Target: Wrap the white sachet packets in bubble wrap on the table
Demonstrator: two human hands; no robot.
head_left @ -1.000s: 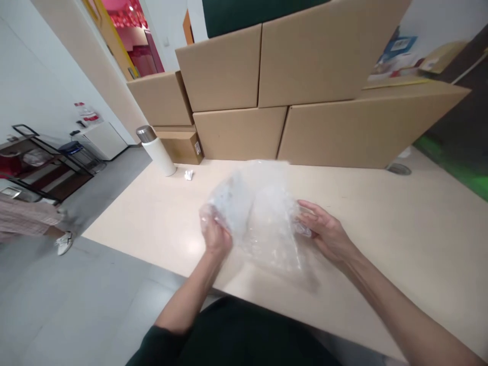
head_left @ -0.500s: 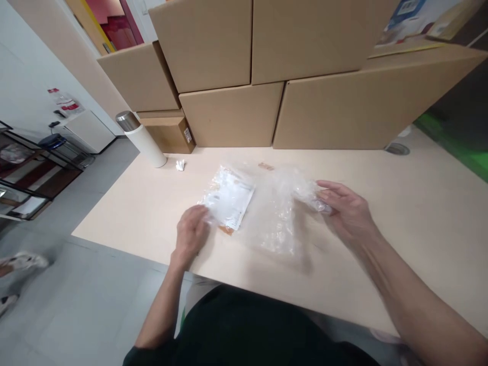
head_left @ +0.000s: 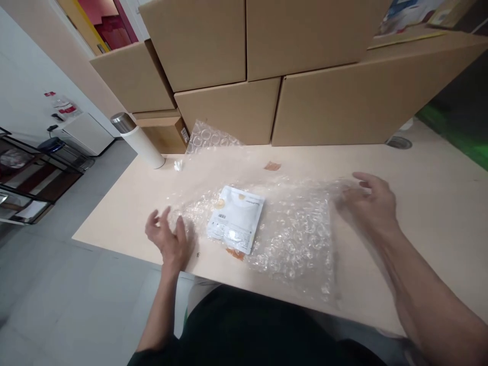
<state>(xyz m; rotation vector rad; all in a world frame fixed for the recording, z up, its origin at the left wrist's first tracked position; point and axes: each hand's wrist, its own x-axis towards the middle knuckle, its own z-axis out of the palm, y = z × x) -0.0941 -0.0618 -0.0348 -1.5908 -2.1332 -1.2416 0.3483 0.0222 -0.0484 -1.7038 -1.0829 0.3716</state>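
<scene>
A sheet of clear bubble wrap lies spread over the table, its far corner leaning up against the cardboard boxes. On top of it rests a flat white sachet with small print and a barcode. My left hand is beside the wrap's left edge, fingers apart and holding nothing. At the wrap's right edge is my right hand, slightly blurred, its fingers spread and no grip on the wrap visible. Pieces of brown tape show near the sachet and farther back on the table.
Large cardboard boxes are stacked along the back of the table. A white thermos with a steel cap stands at the back left, near a small crumpled white scrap. A round grommet sits at the back right.
The bunched bubble wrap has opened out flat around the sachet, which is now uncovered. Both hands have moved outward, away from each other, and their fingers have spread.
</scene>
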